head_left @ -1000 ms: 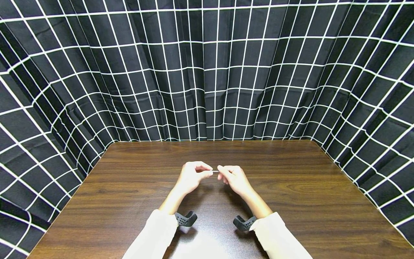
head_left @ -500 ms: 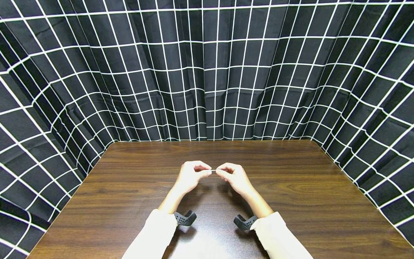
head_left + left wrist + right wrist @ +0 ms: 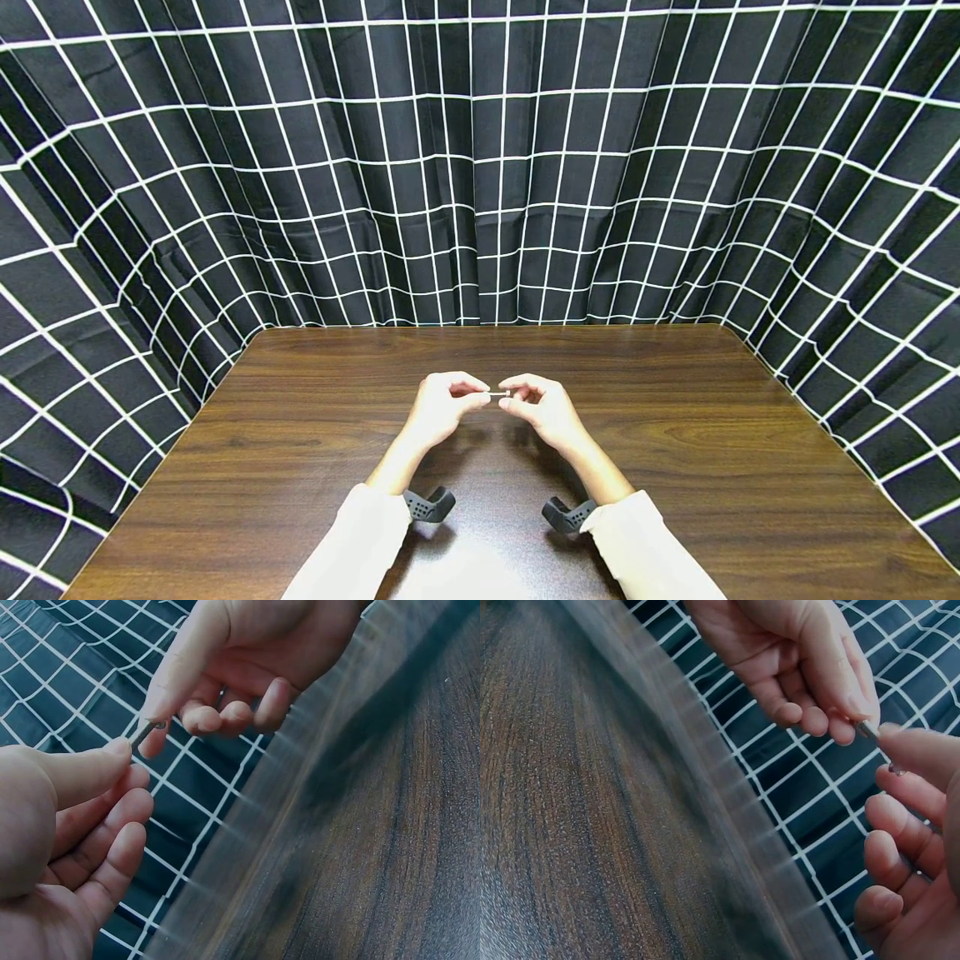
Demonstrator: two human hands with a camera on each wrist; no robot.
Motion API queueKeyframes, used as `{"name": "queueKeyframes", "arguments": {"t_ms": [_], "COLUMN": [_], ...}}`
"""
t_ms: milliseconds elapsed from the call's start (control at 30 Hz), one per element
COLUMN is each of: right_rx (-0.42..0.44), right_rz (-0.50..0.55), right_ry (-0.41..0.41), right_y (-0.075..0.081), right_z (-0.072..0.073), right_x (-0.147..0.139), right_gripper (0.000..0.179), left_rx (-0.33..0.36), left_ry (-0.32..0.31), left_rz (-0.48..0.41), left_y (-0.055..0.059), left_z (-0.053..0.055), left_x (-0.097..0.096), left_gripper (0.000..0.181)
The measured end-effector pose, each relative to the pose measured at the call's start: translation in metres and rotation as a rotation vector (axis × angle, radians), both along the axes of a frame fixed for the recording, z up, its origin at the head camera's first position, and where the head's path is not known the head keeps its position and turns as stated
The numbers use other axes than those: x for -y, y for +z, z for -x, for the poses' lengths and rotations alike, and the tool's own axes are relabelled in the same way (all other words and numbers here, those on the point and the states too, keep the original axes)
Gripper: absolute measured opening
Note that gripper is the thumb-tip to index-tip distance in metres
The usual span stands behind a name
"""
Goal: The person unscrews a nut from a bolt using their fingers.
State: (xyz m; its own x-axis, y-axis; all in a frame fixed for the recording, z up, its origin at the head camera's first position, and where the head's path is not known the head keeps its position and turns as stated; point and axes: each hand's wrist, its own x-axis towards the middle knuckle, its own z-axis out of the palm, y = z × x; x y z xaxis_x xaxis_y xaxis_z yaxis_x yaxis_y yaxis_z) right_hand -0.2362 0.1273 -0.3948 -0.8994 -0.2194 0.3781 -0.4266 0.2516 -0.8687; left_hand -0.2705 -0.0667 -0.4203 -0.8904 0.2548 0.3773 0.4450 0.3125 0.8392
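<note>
A small metal bolt with a thin shaft and a slightly wider right end is held level above the table. My left hand pinches its left end between thumb and forefinger. In the left wrist view the bolt looks dark and ridged. My right hand surrounds the wider end, thumb below and forefinger above, with a gap showing between them. In the right wrist view the silvery shaft runs behind the right thumb, and its tip shows beside the forefinger. The left fingertips hide the other end.
A dark brown wooden table lies under both hands. Black curtain with a white grid stands along its back and sides. Each wrist wears a dark grey band mount below a white sleeve.
My right thumb and forefinger first slid across each other at the bolt, then came together around it, and now stand apart, baring its wider end. My left hand has hardly moved.
</note>
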Motion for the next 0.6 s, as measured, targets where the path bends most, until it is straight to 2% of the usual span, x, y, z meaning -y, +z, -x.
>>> {"name": "queueKeyframes", "arguments": {"t_ms": [133,267,500,600], "right_rx": [0.045,0.1,0.076,0.073], "right_rz": [-0.017,-0.047,-0.04,-0.038], "right_ry": [-0.034,-0.072,-0.108,-0.103], "right_y": [0.001,0.004,-0.031,-0.031], "right_z": [-0.001,-0.003,0.02,0.02], "right_x": [0.001,0.003,-0.003,-0.003], "right_gripper": [0.013,0.028,0.04,0.04], "left_rx": [-0.008,-0.011,-0.014,-0.021], "left_ry": [-0.003,-0.011,-0.019,-0.023], "left_rz": [0.009,0.022,0.021,0.025], "left_y": [0.0,0.0,0.0,-0.001], "left_z": [-0.001,-0.001,0.0,0.001], "left_x": [-0.001,-0.003,-0.003,-0.002], "left_gripper": [0.009,0.009,0.01,0.011]}}
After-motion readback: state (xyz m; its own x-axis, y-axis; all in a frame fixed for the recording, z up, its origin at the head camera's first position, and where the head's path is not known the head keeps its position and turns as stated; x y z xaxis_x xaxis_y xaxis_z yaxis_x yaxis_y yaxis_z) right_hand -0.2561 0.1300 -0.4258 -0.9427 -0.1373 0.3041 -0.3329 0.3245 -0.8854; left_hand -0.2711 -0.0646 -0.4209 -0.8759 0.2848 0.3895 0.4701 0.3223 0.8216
